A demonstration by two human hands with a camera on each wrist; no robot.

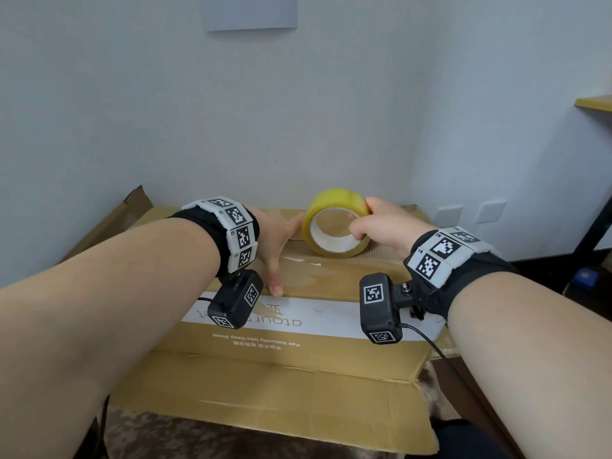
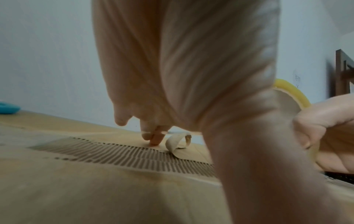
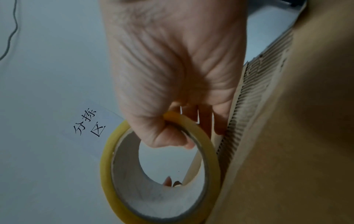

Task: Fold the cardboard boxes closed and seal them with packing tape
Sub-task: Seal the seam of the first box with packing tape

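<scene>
The flaps of the large brown cardboard box [image 1: 298, 326] lie folded shut; her right hand [image 1: 384, 226] grips the yellow roll of packing tape [image 1: 336, 223] standing on its lid; her left hand [image 1: 275, 240] presses flat, fingers straight, beside it; sealing looks barely begun.

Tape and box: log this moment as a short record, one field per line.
box: cardboard box, top flaps folded down
tape: yellow tape roll, on edge on the box top
right hand: right hand grips the roll
left hand: left hand, fingers straight, presses the box top beside the roll
damage: torn strip showing ribbed cardboard
</scene>
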